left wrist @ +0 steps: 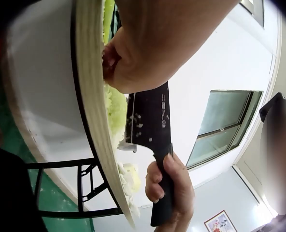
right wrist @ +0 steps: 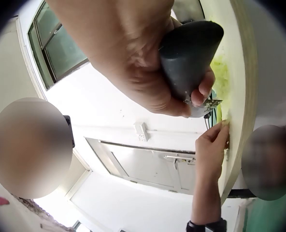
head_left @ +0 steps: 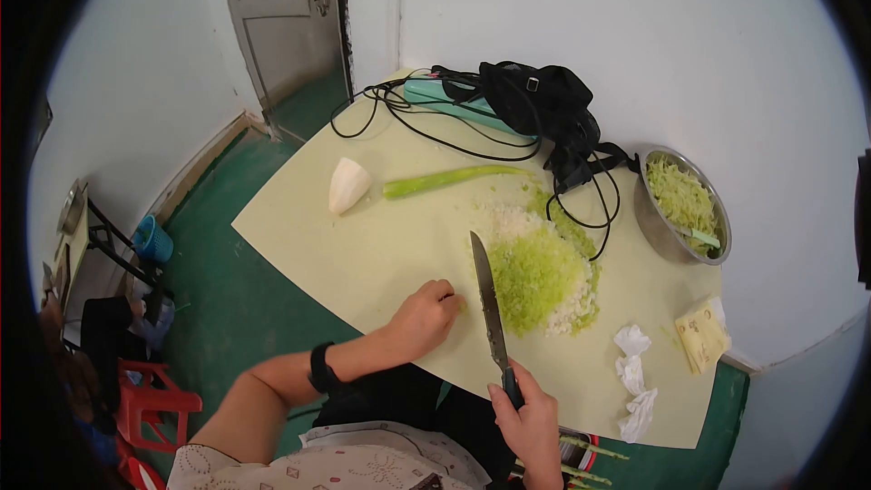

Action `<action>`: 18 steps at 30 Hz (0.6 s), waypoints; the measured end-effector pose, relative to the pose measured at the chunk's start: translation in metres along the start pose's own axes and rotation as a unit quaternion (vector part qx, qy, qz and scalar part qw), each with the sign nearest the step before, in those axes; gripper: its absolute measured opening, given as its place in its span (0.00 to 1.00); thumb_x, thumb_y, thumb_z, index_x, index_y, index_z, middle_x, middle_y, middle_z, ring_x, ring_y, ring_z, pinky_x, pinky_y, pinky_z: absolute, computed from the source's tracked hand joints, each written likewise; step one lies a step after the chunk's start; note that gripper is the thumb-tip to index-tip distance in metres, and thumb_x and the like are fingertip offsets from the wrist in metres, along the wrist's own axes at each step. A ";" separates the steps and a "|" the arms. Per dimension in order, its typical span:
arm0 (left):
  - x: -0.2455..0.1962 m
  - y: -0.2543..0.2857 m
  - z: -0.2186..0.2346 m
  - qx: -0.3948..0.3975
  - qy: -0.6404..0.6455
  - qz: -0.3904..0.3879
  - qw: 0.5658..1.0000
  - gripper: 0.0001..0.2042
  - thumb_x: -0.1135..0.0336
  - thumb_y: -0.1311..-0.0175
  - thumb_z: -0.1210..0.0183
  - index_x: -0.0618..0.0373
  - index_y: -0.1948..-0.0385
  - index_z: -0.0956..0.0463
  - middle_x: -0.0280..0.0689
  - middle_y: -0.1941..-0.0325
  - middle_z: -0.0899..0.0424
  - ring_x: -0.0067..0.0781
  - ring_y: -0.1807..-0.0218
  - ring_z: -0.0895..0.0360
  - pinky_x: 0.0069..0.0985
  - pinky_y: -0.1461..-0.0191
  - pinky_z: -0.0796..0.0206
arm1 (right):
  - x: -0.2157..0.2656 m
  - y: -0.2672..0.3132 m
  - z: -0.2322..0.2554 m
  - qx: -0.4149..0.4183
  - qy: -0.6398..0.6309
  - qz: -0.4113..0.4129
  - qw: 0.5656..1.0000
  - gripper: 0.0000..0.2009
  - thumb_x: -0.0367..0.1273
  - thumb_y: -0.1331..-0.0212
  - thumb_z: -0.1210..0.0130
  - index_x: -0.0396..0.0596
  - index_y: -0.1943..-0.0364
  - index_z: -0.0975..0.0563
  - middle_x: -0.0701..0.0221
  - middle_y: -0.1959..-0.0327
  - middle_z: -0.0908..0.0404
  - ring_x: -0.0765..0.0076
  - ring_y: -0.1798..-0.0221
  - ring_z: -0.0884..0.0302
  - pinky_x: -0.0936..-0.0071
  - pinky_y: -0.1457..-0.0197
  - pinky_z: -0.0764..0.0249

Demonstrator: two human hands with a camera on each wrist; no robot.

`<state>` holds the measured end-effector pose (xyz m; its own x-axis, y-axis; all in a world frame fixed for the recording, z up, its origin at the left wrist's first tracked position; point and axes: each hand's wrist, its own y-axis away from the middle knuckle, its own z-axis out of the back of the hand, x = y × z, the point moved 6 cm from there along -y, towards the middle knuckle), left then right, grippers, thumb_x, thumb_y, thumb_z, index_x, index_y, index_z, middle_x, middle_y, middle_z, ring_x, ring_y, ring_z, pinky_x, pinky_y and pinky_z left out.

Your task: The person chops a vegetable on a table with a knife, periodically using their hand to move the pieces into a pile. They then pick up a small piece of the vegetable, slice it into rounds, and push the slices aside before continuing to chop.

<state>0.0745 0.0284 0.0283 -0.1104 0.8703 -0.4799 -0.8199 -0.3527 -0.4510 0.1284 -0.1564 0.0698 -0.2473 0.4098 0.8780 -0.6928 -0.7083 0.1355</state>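
My right hand point(head_left: 528, 422) grips the black handle of a kitchen knife point(head_left: 490, 304); its broad dark blade points away from me, with pale bits stuck to it in the left wrist view. Left of the blade, my left hand point(head_left: 424, 319) is low at the tabletop with curled fingers, pinching a small green vegetable piece that mostly hides behind the fingertips. Just right of the blade spreads a pile of chopped green and white vegetable point(head_left: 535, 281). Farther back lie a long peeled green stalk point(head_left: 454, 180) and a white tapered vegetable chunk point(head_left: 348, 186).
A metal bowl point(head_left: 646, 209) of shredded green vegetable stands at the right. Crumpled tissues point(head_left: 632, 372) and a yellow packet point(head_left: 701, 336) lie nearer. Black straps and cables point(head_left: 544, 95) cover the back of the pale table point(head_left: 308, 240). A red stool point(head_left: 159, 399) stands left on the floor.
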 end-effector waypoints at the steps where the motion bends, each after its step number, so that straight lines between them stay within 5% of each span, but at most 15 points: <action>1: -0.001 0.001 -0.001 -0.022 -0.006 0.017 1.000 0.08 0.77 0.53 0.40 0.63 0.70 0.21 0.43 0.71 0.25 0.44 0.67 0.25 0.33 0.64 0.30 | 0.001 -0.002 -0.001 0.005 -0.004 -0.001 1.000 0.19 0.30 0.44 0.43 0.37 0.48 0.27 0.67 0.79 0.23 0.75 0.81 0.24 0.78 0.77 0.30; 6: -0.003 0.002 0.000 -0.114 -0.039 0.091 0.989 0.06 0.76 0.53 0.41 0.65 0.72 0.23 0.43 0.72 0.28 0.44 0.66 0.27 0.34 0.62 0.32 | -0.008 -0.011 -0.004 0.017 0.032 0.066 0.997 0.19 0.31 0.42 0.45 0.37 0.47 0.29 0.70 0.83 0.25 0.79 0.84 0.28 0.80 0.81 0.33; 12: -0.011 0.001 0.006 -0.080 -0.011 0.052 0.995 0.12 0.74 0.52 0.40 0.67 0.63 0.24 0.45 0.68 0.27 0.45 0.64 0.28 0.34 0.59 0.33 | -0.008 -0.011 -0.007 0.034 0.031 0.072 0.996 0.19 0.31 0.41 0.45 0.37 0.47 0.29 0.68 0.82 0.24 0.78 0.84 0.27 0.79 0.80 0.32; 15: -0.001 0.008 0.006 -0.048 0.027 0.065 0.996 0.15 0.76 0.51 0.39 0.68 0.59 0.24 0.47 0.64 0.25 0.47 0.60 0.27 0.34 0.57 0.32 | -0.002 -0.013 -0.010 0.055 0.037 0.029 0.997 0.19 0.35 0.43 0.46 0.38 0.49 0.28 0.52 0.79 0.23 0.47 0.76 0.22 0.62 0.71 0.27; 18: 0.002 0.010 0.011 -0.047 0.048 0.087 0.994 0.15 0.76 0.51 0.39 0.68 0.58 0.24 0.46 0.62 0.24 0.47 0.59 0.26 0.33 0.55 0.31 | 0.004 -0.014 -0.012 0.053 0.053 0.050 0.996 0.19 0.36 0.42 0.46 0.38 0.49 0.28 0.52 0.79 0.23 0.46 0.76 0.22 0.61 0.71 0.27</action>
<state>0.0598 0.0304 0.0315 -0.1870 0.7584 -0.6244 -0.7363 -0.5290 -0.4220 0.1292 -0.1381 0.0654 -0.3856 0.3890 0.8366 -0.5869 -0.8031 0.1029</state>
